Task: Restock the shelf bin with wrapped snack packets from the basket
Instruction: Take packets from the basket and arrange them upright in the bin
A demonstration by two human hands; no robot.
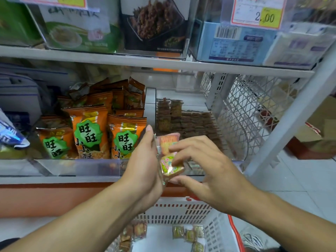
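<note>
Glossy wrapped square snack packets (pixel 170 160) sit stacked between both hands before the clear shelf bin (pixel 236 142). Left hand (pixel 145 160) cups them; right hand (pixel 205 166) pinches one. Loose stack may slide into the white basket (pixel 181 211).

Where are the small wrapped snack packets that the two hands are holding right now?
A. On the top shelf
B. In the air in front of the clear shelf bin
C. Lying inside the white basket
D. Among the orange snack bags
B: both hands, left and right, hold the small wrapped snack packets up in front of the clear plastic shelf bin, above the white slotted basket.
</note>
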